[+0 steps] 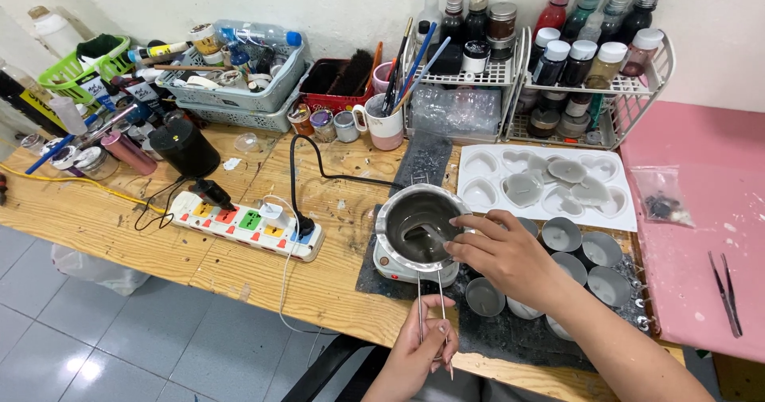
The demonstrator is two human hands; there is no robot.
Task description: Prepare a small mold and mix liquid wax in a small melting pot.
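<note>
left hand (pixel 418 352) at the tabletop's front edge, fingers clamped on metal tongs (pixel 431 302) reaching up to the melting pot (pixel 421 225), right hand (pixel 502 252) touching the pot's rim, fingers loosely together, small tins (pixel 599 249) just beside, white heart mold (pixel 490 167) toward the back

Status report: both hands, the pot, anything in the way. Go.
Left hand gripping pot handle. Right hand at rim of metal melting pot, grey liquid inside. Small tins crowd the right side.

White power strip (pixel 247 225), heart-shaped mould tray (pixel 550 185), tweezers (pixel 725 292) — perhaps two — on pink mat (pixel 701 211)
</note>
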